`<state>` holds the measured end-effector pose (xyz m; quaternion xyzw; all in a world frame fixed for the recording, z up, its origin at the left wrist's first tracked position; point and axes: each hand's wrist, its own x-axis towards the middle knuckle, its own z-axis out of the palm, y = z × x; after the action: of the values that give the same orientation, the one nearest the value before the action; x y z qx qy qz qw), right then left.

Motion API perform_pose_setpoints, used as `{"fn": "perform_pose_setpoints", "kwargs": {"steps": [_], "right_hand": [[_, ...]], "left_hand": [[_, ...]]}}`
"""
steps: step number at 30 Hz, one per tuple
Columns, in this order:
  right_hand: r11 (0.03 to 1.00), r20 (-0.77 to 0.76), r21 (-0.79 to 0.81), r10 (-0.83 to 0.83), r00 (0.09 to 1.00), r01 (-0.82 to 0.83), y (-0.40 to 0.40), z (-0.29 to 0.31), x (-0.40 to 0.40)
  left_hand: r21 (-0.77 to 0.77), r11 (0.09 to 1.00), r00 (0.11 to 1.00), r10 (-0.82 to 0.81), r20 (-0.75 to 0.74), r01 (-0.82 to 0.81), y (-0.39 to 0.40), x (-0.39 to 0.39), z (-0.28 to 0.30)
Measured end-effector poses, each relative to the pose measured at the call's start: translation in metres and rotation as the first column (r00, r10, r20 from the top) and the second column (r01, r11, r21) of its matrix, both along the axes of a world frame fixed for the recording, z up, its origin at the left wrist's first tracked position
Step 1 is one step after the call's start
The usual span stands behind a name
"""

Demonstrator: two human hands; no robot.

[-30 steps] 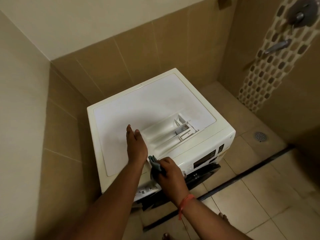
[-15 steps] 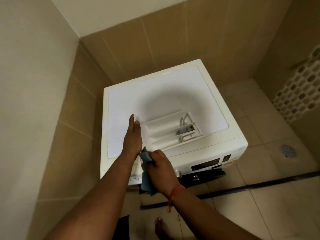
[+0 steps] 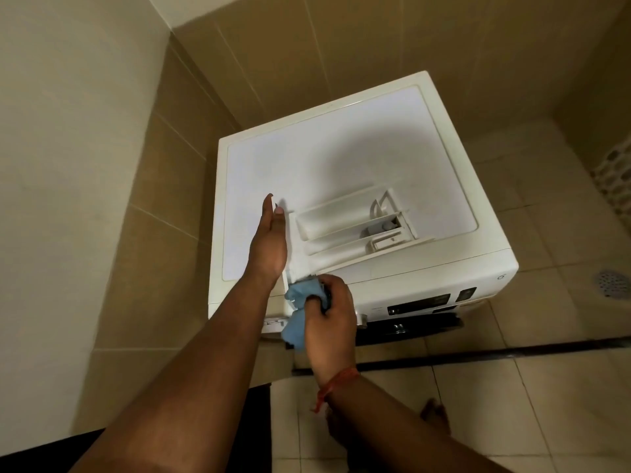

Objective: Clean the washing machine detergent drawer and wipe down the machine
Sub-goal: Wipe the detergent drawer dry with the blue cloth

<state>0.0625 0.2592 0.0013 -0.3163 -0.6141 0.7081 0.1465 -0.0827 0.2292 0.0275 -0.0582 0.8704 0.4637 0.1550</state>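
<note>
A white washing machine (image 3: pixel 341 155) stands in a tiled corner. Its removed detergent drawer (image 3: pixel 345 227), white with several compartments, lies on the machine's top near the front edge. My left hand (image 3: pixel 269 240) rests edge-on on the top with straight fingers, against the drawer's left end. My right hand (image 3: pixel 329 315) grips a bunched blue cloth (image 3: pixel 300 312) at the machine's upper front-left corner, by the drawer's front panel. Part of the cloth hangs down below my fist.
Beige tiled walls close in on the left and behind the machine. The dark control panel (image 3: pixel 426 303) and door top lie right of my right hand. A floor drain (image 3: pixel 611 283) sits far right. My bare feet (image 3: pixel 433 414) are on the floor tiles.
The view has swung left and downward. My right hand with the cloth has shifted slightly along the front-left corner. My left hand stays against the drawer's end.
</note>
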Motion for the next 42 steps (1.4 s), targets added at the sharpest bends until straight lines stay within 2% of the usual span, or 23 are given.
{"fn": "perform_pose_setpoints", "kwargs": {"steps": [3, 5, 7, 11, 15, 17, 19, 22, 25, 28, 31, 39, 42], "right_hand": [[0.969, -0.076, 0.217, 0.134, 0.988, -0.115, 0.004, -0.007, -0.005], [0.913, -0.049, 0.35, 0.242, 0.969, -0.21, 0.005, -0.02, -0.004], [0.896, -0.05, 0.376, 0.275, 0.96, -0.237, 0.008, -0.023, -0.004], [0.926, -0.126, 0.339, 0.216, 0.968, -0.163, 0.011, -0.013, -0.012], [0.825, -0.042, 0.456, 0.396, 0.917, -0.335, 0.021, -0.031, -0.005], [0.845, -0.006, 0.423, 0.363, 0.932, -0.327, 0.023, -0.034, -0.005], [0.899, 0.051, 0.348, 0.264, 0.963, -0.265, 0.021, -0.037, -0.003], [0.969, 0.228, 0.189, 0.117, 0.967, -0.162, 0.016, -0.048, 0.001], [0.971, 0.257, 0.089, 0.194, 0.947, -0.223, 0.008, -0.044, -0.011], [0.957, 0.256, 0.092, 0.244, 0.935, -0.275, 0.003, -0.035, -0.02], [0.903, 0.266, 0.152, 0.355, 0.896, -0.403, 0.003, -0.033, -0.017], [0.868, 0.326, 0.033, 0.459, 0.827, -0.495, 0.018, -0.03, -0.025], [0.854, 0.346, 0.08, 0.459, 0.818, -0.513, 0.009, -0.028, -0.032]], "left_hand": [[0.003, 1.0, 1.0, 0.008, -0.001, -0.008, 0.001, 0.0, 0.0], [-0.005, 1.0, 1.0, 0.008, -0.005, -0.008, 0.002, 0.002, 0.001], [-0.005, 1.0, 1.0, 0.002, -0.014, -0.002, 0.002, 0.004, 0.001], [-0.011, 1.0, 1.0, -0.005, -0.005, 0.005, 0.001, 0.001, 0.0], [-0.031, 1.0, 1.0, -0.004, 0.003, 0.004, 0.0, 0.002, -0.002], [-0.007, 1.0, 1.0, 0.004, 0.011, -0.004, 0.0, 0.001, -0.002], [0.001, 1.0, 1.0, 0.01, 0.024, -0.01, 0.0, -0.001, -0.002], [-0.002, 1.0, 0.999, 0.015, 0.035, -0.015, -0.002, -0.002, -0.003], [0.006, 1.0, 1.0, 0.008, 0.024, -0.008, -0.002, -0.004, -0.006], [0.007, 1.0, 1.0, 0.018, 0.015, -0.018, -0.002, -0.003, -0.007], [0.033, 0.999, 0.999, 0.04, 0.018, -0.04, -0.003, -0.004, -0.008], [0.04, 0.998, 0.999, 0.042, 0.021, -0.043, -0.003, -0.005, -0.011], [0.037, 0.999, 0.999, 0.036, 0.013, -0.036, -0.002, -0.004, -0.008]]}}
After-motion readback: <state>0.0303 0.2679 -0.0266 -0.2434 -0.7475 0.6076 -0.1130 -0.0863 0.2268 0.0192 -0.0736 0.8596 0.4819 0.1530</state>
